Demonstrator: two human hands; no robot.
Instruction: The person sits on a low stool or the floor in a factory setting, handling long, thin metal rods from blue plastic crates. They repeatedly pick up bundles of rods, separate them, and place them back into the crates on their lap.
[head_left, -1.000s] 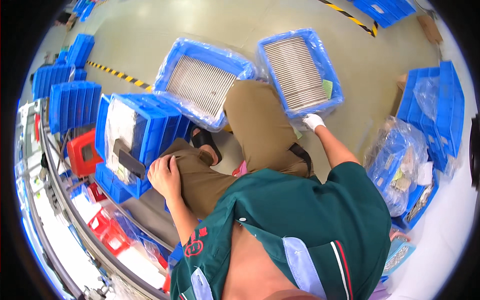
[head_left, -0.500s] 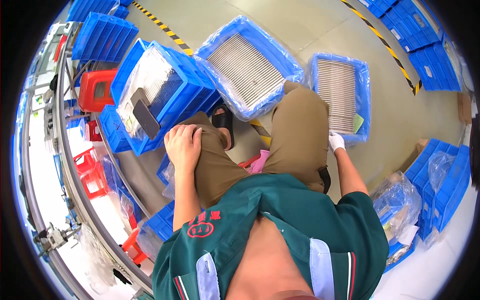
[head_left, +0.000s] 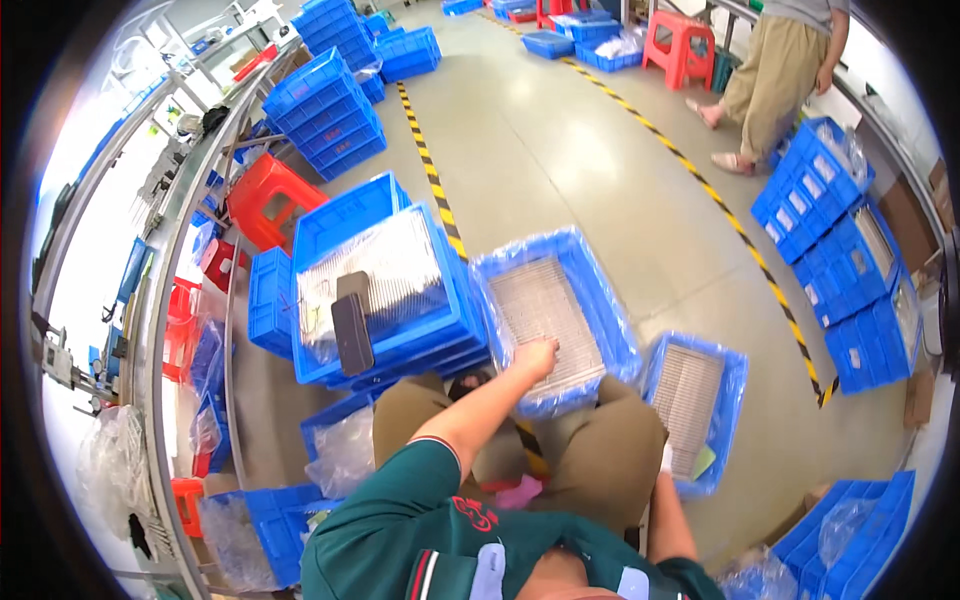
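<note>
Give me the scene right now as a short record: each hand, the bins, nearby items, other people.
left: bare left hand over the rows of thin grey strips in the middle blue bin; contact unclear
right: white-gloved right hand beside the right blue bin, partly hidden
right bin contents: similar strips, green slip
left side: stacked blue bins, dark phone-like object on top
floor marking: yellow-black tape
others: one person standing, upper right
</note>
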